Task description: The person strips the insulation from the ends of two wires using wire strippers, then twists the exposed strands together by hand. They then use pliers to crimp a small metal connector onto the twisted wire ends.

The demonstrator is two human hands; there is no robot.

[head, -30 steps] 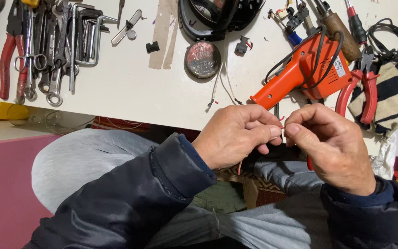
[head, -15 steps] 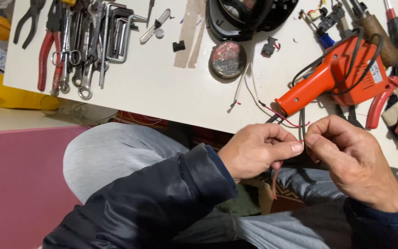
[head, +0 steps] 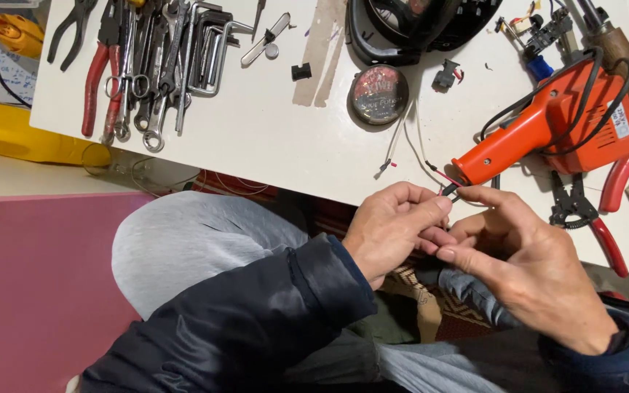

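My left hand point(head: 394, 225) and my right hand point(head: 525, 266) meet at the near edge of the white table point(head: 278, 138), fingertips together. Both pinch the ends of thin wires point(head: 448, 188), a red one and a dark one, just below the tip of the orange soldering gun point(head: 555, 124). The wires run up over the table toward a round tin point(head: 378, 93) and a black housing point(head: 416, 25). My fingers hide the wire ends themselves.
Wrenches, hex keys and scissors point(head: 161, 65) and red-handled pliers point(head: 100, 69) lie at the table's left. More red-handled pliers point(head: 598, 225) lie at the right. A yellow object point(head: 16, 131) sits left of the table, with a pink surface point(head: 30, 291) below it.
My hands have moved up to the table edge, next to the soldering gun's tip. The view has shifted, so the table sits lower and further left.
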